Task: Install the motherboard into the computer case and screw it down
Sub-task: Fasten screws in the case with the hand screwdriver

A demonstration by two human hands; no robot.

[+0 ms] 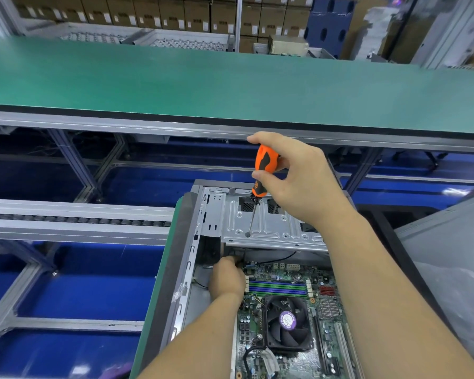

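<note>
The green motherboard (282, 318), with a black fan and blue memory slots, lies inside the open grey computer case (188, 242). My right hand (298, 179) grips an orange-and-black screwdriver (260, 173) upright. Its shaft passes down through a hole in the silver drive bracket (274, 225) at the case's far end. My left hand (226, 277) reaches in at the board's far left corner under the bracket, fingers curled there; what they pinch is hidden.
The case sits on a green-edged work surface. A long green conveyor belt (230, 83) runs across beyond it, with aluminium frames and a roller rail (74, 218) to the left. Cardboard boxes are stacked at the back. A grey panel (446, 258) lies at right.
</note>
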